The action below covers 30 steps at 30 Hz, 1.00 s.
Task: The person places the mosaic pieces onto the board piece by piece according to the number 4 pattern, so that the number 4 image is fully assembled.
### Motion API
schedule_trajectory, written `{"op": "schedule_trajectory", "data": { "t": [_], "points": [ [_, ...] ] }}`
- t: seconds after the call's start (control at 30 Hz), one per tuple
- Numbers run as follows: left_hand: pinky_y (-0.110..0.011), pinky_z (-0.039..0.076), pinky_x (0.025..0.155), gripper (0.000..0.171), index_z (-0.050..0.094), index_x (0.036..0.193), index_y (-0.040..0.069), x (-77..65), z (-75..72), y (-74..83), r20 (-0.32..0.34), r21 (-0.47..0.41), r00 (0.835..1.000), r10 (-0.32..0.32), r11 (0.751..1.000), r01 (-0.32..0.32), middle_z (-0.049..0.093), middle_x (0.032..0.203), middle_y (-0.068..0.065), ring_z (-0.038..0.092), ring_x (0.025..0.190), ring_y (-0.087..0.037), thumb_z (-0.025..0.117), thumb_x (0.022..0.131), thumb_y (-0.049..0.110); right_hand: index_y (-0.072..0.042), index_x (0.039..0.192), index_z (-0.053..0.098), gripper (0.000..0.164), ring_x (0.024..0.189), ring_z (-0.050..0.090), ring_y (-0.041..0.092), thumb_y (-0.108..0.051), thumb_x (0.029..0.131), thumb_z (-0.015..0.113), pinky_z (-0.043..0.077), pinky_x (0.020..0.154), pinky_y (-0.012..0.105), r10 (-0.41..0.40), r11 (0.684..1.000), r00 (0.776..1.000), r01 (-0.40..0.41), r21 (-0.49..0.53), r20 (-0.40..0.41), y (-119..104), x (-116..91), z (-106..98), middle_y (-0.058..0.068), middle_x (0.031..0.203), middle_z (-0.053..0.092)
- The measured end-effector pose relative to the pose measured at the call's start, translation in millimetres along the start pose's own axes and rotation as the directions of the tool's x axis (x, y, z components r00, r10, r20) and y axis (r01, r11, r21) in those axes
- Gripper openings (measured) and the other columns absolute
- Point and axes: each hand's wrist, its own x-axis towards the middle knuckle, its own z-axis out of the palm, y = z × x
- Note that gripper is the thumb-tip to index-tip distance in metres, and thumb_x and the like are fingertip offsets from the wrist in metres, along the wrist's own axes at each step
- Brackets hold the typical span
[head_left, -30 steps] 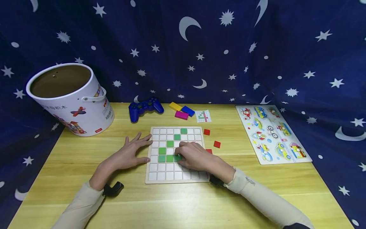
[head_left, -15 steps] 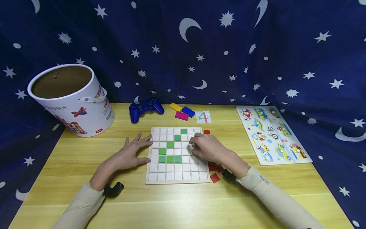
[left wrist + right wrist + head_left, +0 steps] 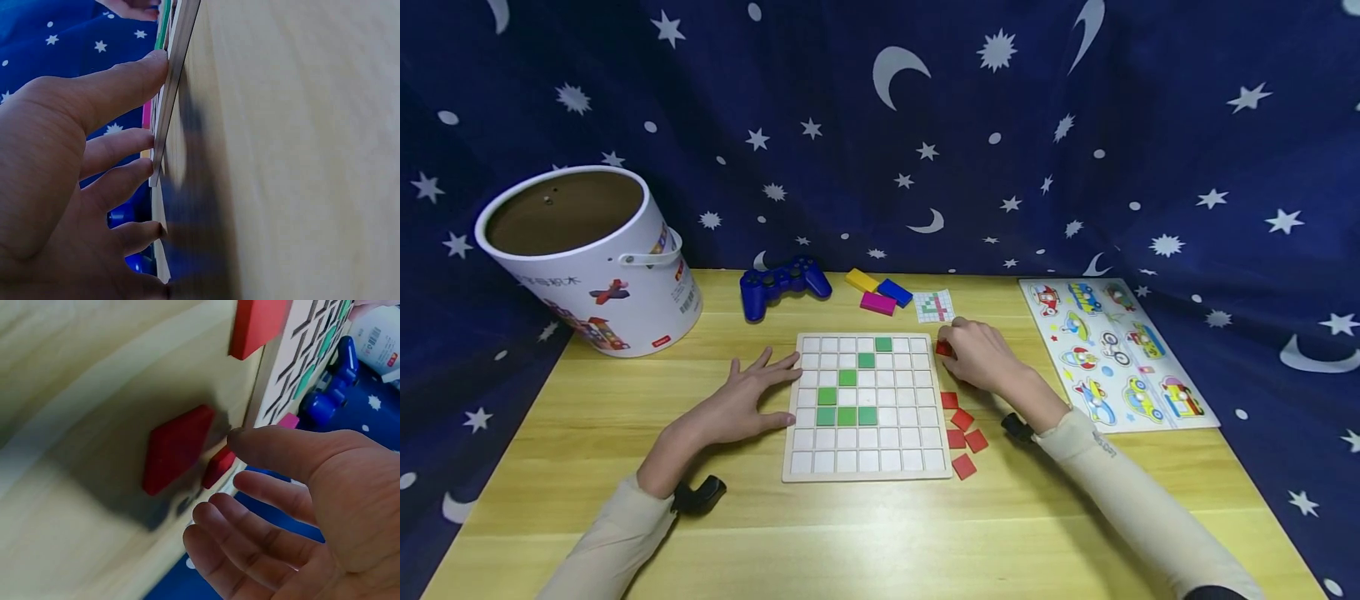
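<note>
A white grid board [image 3: 889,460] in a pale wooden frame lies flat on the table, with several green tiles [image 3: 846,416] forming a slanted line and a short row. My left hand [image 3: 741,398] is spread at its left edge; thumb and fingertips touch the rim in the left wrist view. My right hand [image 3: 983,357] is beyond the upper right corner, reaching to a red tile [image 3: 942,348]. In the right wrist view the thumb tip is right at that red tile [image 3: 220,466], fingers loosely bent and apart from the thumb. Another red tile [image 3: 178,450] lies below the palm.
Several red tiles [image 3: 976,441] lie along the board's right edge. A small pattern card [image 3: 934,306], yellow, magenta and blue blocks [image 3: 893,292] and a blue game controller [image 3: 784,285] stand behind. A white bucket [image 3: 662,308] is at left, a vehicle puzzle board [image 3: 1105,358] at right.
My right hand has let go of a green tile in the short row and moved right and away to the red tile at the upper right corner. The left hand has stayed still.
</note>
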Motion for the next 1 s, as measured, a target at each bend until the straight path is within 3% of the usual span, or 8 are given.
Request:
{"op": "schedule_trajectory", "data": {
  "t": [0.37, 0.77, 1.0],
  "points": [
    [-0.081, -0.003, 0.102, 0.069, 0.053, 0.146, 0.009, 0.2, -0.4, -0.5, -0.017, -0.006, 1.0, 0.024, 1.0, -0.024, 0.03, 0.161, -0.006, 0.011, 0.148, -0.047, 0.079, 0.087, 0.035, -0.005, 0.092, 0.071, 0.009, 0.063, 0.049, 0.022, -0.003, 0.084, 0.071, 0.042, 0.053, 0.037, 0.042, 0.999, 0.998, -0.043, 0.028, 0.042, 2.1, 6.2, 1.1, 0.005, 0.077, 0.055],
    [-0.081, -0.002, 0.103, 0.069, 0.052, 0.146, 0.01, 0.5, -1.1, -0.1, -0.011, -0.005, 1.0, 0.015, 1.0, -0.015, 0.03, 0.161, -0.006, 0.01, 0.148, -0.046, 0.078, 0.088, 0.035, -0.002, 0.105, 0.072, 0.02, 0.072, 0.058, 0.019, -0.006, 0.086, 0.072, 0.052, 0.062, 0.036, -0.065, 0.996, 0.997, 0.063, 0.069, 0.028, -35.3, 10.2, -4.2, 0.007, 0.095, 0.065],
    [-0.081, -0.002, 0.102, 0.069, 0.052, 0.146, 0.01, 0.1, -2.2, -0.5, -0.009, -0.007, 1.0, 0.02, 1.0, -0.02, 0.029, 0.162, -0.006, 0.01, 0.148, -0.046, 0.078, 0.088, 0.034, -0.003, 0.106, 0.073, 0.02, 0.07, 0.053, 0.017, -0.005, 0.086, 0.073, 0.047, 0.059, 0.031, -0.107, 0.99, 0.993, 0.103, 0.096, 0.043, -53.2, 21.1, 0.9, 0.006, 0.095, 0.063]
  ]
}}
